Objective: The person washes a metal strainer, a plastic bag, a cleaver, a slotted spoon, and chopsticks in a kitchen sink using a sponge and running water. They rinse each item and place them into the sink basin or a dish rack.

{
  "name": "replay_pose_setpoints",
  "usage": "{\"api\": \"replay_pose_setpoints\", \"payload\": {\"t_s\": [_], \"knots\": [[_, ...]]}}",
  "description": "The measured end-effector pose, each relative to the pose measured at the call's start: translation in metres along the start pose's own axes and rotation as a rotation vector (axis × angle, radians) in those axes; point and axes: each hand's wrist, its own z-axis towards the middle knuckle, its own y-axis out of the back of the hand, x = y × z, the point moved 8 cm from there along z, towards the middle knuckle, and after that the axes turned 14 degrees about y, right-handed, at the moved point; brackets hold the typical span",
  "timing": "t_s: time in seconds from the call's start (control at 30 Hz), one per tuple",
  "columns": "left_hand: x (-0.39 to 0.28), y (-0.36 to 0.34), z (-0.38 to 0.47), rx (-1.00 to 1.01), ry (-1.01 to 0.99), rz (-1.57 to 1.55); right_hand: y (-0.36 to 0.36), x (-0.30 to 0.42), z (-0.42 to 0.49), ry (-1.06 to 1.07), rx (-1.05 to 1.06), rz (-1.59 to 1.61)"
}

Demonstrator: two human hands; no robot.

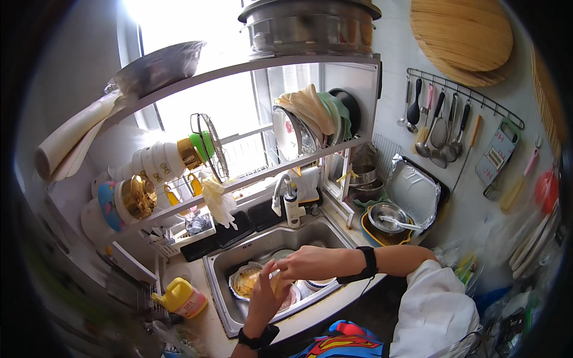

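Note:
Over the stainless steel sink [214, 279], my two hands come together. My right hand [299, 265] reaches in from the right with fingers bent, close to the fingertips of my left hand [264, 293]. Something pale yellow shows between them, too blurred to name, and which hand grips it is unclear. Below and left of the hands, a foil-lined dish [241, 284] with yellow-brown residue lies in the basin. Bowls [318, 283] sit at the basin's right side, partly hidden by my right forearm. Behind the hands, the faucet [292, 208] rises at the sink's back edge.
A yellow jug-shaped bottle [182, 297] stands on the counter left of the sink. Above hangs a dish rack [250, 162] with bowls and plates. To the right are a steel bowl [388, 215] in a basket and a foil-covered tray [414, 190]. Utensils hang from a wall rail [465, 96].

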Motion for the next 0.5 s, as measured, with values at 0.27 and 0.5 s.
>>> {"api": "replay_pose_setpoints", "payload": {"t_s": [0.27,0.5], "knots": [[0.017,-0.001,0.001,0.072,-0.030,-0.001,0.104,-0.127,-0.063,-0.297,-0.396,0.183],[0.044,0.021,-0.003,0.008,0.240,-0.284,0.230,-0.289,-0.143,-0.796,-0.750,-0.718]]}}
